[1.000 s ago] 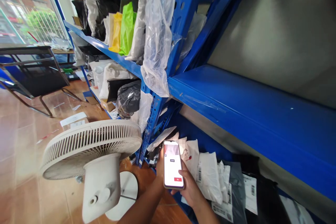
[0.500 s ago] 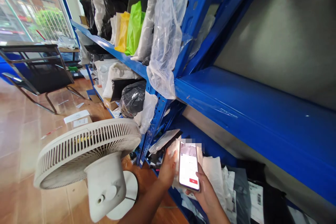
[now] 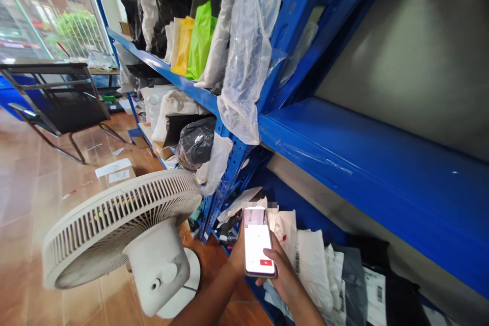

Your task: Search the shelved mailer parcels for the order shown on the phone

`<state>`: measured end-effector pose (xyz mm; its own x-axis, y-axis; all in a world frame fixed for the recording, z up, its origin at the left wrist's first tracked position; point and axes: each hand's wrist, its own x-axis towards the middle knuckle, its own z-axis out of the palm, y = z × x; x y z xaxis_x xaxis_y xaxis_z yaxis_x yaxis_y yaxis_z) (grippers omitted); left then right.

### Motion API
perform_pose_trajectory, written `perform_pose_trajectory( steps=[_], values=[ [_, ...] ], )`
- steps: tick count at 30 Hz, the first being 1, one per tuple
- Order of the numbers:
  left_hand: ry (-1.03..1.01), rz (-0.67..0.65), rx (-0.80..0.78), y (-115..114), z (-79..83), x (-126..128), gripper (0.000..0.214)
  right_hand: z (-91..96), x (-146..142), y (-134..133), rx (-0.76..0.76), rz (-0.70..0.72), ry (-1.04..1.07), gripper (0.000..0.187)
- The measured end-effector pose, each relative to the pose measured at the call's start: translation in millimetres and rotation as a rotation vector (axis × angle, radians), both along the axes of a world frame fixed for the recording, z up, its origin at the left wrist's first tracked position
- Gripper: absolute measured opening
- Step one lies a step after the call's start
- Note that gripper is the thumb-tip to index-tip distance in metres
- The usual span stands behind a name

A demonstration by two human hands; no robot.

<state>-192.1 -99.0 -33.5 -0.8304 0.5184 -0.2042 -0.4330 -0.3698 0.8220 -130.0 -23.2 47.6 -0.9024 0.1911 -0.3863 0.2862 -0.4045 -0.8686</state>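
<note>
A smartphone point(image 3: 258, 241) with a lit white screen and a small red button is held upright low in the middle of the view. My right hand point(image 3: 283, 273) grips it from below and the right, thumb on its edge. My left hand point(image 3: 239, 254) is mostly hidden behind the phone's left side; its fingers do not show. Just behind the phone, white parcels point(image 3: 310, 264) with barcode labels lie on the bottom shelf.
A white floor fan point(image 3: 126, 234) stands close on the left. Blue metal shelving point(image 3: 344, 147) runs along the right, holding clear, white, black, yellow and green bags point(image 3: 198, 41). A black folding frame point(image 3: 57, 107) and a labelled box point(image 3: 116, 174) sit on the wooden floor.
The phone shifted left and back toward the middle, after being further right half a second ago. My left hand, then open beside the phone, is now behind it. The view drifted slightly.
</note>
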Motion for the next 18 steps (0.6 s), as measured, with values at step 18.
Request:
perform_pose_trajectory(
  steps=[18],
  values=[
    [0.049,-0.022,-0.020,-8.7,-19.3,2.5,0.047,7.5,-4.5,-8.3,0.055,0.073,0.003,0.076]
  ],
)
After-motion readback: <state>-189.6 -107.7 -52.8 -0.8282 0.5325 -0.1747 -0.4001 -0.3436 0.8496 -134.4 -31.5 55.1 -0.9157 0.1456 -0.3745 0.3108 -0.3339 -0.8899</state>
